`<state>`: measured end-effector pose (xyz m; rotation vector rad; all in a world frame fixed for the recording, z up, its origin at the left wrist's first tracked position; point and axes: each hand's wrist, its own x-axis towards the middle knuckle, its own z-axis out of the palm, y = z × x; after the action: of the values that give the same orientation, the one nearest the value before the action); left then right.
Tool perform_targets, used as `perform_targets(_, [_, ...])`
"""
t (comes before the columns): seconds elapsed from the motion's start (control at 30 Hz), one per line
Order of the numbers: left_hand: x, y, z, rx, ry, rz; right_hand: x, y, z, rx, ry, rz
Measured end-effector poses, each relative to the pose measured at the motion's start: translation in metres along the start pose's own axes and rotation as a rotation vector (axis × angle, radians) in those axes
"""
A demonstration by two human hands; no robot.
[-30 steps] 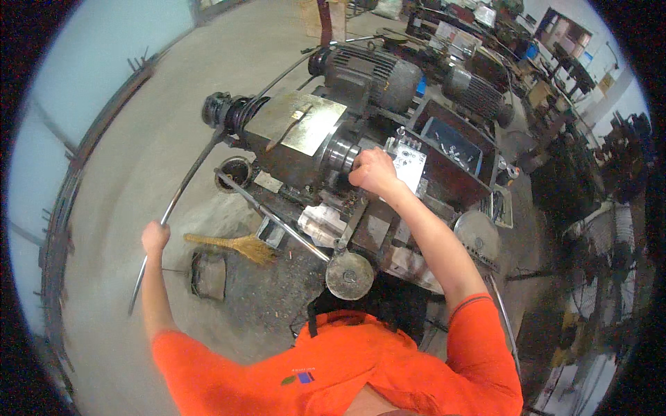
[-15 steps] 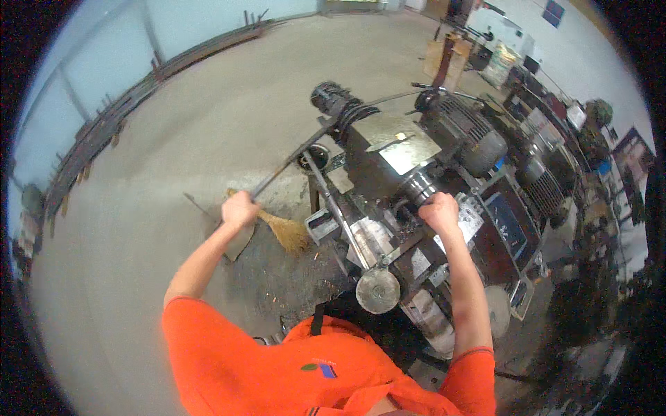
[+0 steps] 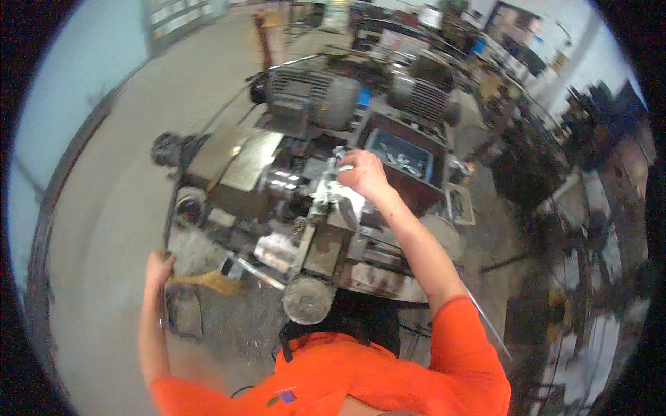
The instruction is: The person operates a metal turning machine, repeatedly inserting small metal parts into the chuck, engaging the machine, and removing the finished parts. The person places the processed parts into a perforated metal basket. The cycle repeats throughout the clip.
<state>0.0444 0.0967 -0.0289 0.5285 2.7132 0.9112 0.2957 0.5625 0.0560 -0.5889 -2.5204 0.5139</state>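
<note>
My left hand (image 3: 159,269) is closed around a long dark metal rod (image 3: 170,222), which runs along the left side of a greasy lathe-like machine (image 3: 236,156). Over the machine's middle, my right hand (image 3: 366,175) has curled fingers at a small shiny metal piece (image 3: 339,152); what they grip is partly hidden and blurred. Just left of it is a bright round metal chuck (image 3: 283,182). A round metal handwheel (image 3: 307,300) sits at the machine's near end, close to my body.
A straw broom (image 3: 218,282) and a dustpan (image 3: 186,315) lie on the floor by my left hand. Beyond the machine's middle are a blue-lined tray (image 3: 401,154) and finned motors (image 3: 305,97). Cluttered equipment (image 3: 531,163) stands at the right.
My view has swung to the right. My right hand has left the chuck area for the small metal piece further right. My left hand still grips the rod.
</note>
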Motion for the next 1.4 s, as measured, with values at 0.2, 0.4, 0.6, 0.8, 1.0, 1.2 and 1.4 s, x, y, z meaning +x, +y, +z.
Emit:
perform_targets(0.2, [0.024,-0.023,0.019,-0.075,0.002,-0.022,-0.013,0.174,-0.031,-0.06,-0.023,0.498])
perform_targets(0.4, [0.022,-0.033,0.019,-0.122,0.018,-0.071,-0.013,0.312,-0.004,-0.032,0.059,0.654])
perform_targets(0.6, [0.021,-0.063,0.013,-0.204,-0.043,-0.103,-0.008,0.301,0.006,0.293,0.202,0.729])
perform_targets(0.8, [0.021,-0.039,0.01,-0.243,-0.072,-0.107,-0.035,0.299,-0.022,0.172,0.246,0.515])
perform_targets(1.0, [0.07,-0.133,0.006,-0.322,-0.106,0.071,-0.125,0.254,-0.091,0.37,0.317,0.225])
perform_targets(1.2, [0.096,-0.153,-0.005,-0.124,-0.166,-0.129,-0.309,0.142,-0.174,0.375,0.238,0.776])
perform_targets(1.4, [0.045,-0.021,0.024,-0.398,-0.301,-0.122,-0.537,0.097,-0.183,-0.015,0.232,1.297])
